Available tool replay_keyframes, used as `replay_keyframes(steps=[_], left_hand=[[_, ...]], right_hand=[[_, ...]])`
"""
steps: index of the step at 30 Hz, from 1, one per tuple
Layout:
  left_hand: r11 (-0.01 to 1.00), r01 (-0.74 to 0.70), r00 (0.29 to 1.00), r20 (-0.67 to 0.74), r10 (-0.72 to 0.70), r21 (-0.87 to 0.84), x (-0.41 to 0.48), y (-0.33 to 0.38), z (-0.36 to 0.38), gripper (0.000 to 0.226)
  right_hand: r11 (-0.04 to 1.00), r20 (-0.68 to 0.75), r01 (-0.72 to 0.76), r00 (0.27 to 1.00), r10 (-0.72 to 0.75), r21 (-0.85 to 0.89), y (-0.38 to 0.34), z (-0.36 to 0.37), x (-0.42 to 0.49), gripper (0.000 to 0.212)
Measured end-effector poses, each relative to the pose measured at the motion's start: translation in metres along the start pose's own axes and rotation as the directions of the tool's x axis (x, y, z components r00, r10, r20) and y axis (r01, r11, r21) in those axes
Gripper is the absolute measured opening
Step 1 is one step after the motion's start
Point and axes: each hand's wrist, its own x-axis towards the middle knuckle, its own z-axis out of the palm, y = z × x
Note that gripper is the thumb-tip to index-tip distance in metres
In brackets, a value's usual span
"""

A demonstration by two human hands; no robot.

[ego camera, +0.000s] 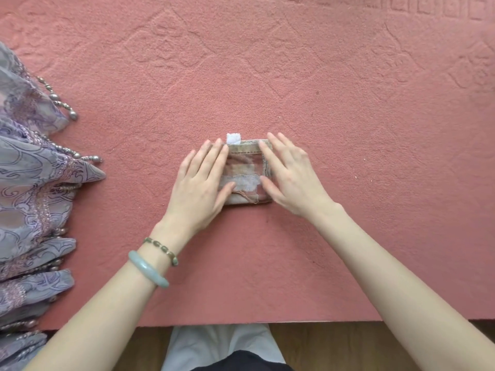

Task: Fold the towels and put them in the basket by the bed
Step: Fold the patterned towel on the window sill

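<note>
A small folded towel [245, 170], beige and pink checked with a white loop tag at its far edge, lies on the pink bed cover [267, 76]. My left hand [199, 188] rests flat on the towel's left side, fingers spread, and holds nothing. My right hand [290, 175] lies flat on its right side, fingers stretched over the edge. Both palms press down on the cloth. No basket is in view.
A purple patterned curtain [29, 196] with a beaded fringe hangs over the bed's left side. The bed's near edge [321, 321] runs across the bottom, with wooden floor [334, 346] and my legs below it.
</note>
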Motion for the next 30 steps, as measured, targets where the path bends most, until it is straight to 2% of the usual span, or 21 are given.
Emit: replay_keyframes(steps=[2, 6, 11, 18, 20, 22, 24, 26, 28, 30], left_hand=[[0.997, 0.010, 0.996, 0.083, -0.016, 0.070, -0.004, -0.011, 0.004, 0.072], [0.988, -0.005, 0.977, 0.210, -0.029, 0.157, -0.007, -0.023, 0.017, 0.081], [0.980, 0.000, 0.969, 0.241, -0.048, 0.198, -0.004, -0.027, 0.021, 0.088], [0.983, -0.001, 0.963, 0.265, -0.049, 0.186, -0.012, -0.032, 0.017, 0.093], [0.991, 0.024, 0.965, 0.256, -0.057, 0.132, -0.010, -0.030, 0.016, 0.096], [0.994, 0.111, 0.973, 0.201, -0.114, 0.022, -0.009, -0.025, 0.010, 0.095], [0.957, 0.269, 0.958, 0.127, -0.256, -0.108, -0.010, -0.020, 0.003, 0.087], [0.875, 0.426, 0.903, 0.056, -0.425, -0.230, -0.008, -0.017, 0.000, 0.071], [0.774, 0.528, 0.838, 0.066, -0.542, -0.349, -0.002, -0.017, 0.000, 0.053], [0.682, 0.586, 0.788, 0.113, -0.605, -0.438, 0.005, -0.017, 0.004, 0.039]], right_hand=[[0.994, 0.057, 0.069, 0.996, -0.065, -0.083, -0.004, 0.012, 0.003, 0.064], [0.982, 0.135, 0.092, 0.988, -0.070, -0.166, 0.009, 0.028, -0.002, 0.069], [0.979, 0.142, 0.079, 0.988, -0.052, -0.186, 0.012, 0.031, -0.003, 0.071], [0.989, 0.108, -0.047, 0.992, 0.063, -0.142, 0.018, 0.031, -0.023, 0.074], [0.994, 0.099, -0.086, 0.991, 0.093, -0.074, 0.017, 0.030, -0.023, 0.075], [0.985, 0.038, -0.163, 0.986, 0.161, 0.050, 0.011, 0.025, -0.019, 0.071], [0.908, -0.054, -0.300, 0.943, 0.329, 0.291, 0.001, 0.016, -0.014, 0.057], [0.730, 0.016, -0.446, 0.858, 0.513, 0.519, -0.009, 0.008, -0.008, 0.042], [0.586, 0.169, -0.586, 0.773, 0.612, 0.559, -0.017, 0.004, -0.001, 0.035], [0.468, 0.262, -0.664, 0.699, 0.665, 0.583, -0.020, 0.003, 0.007, 0.035]])
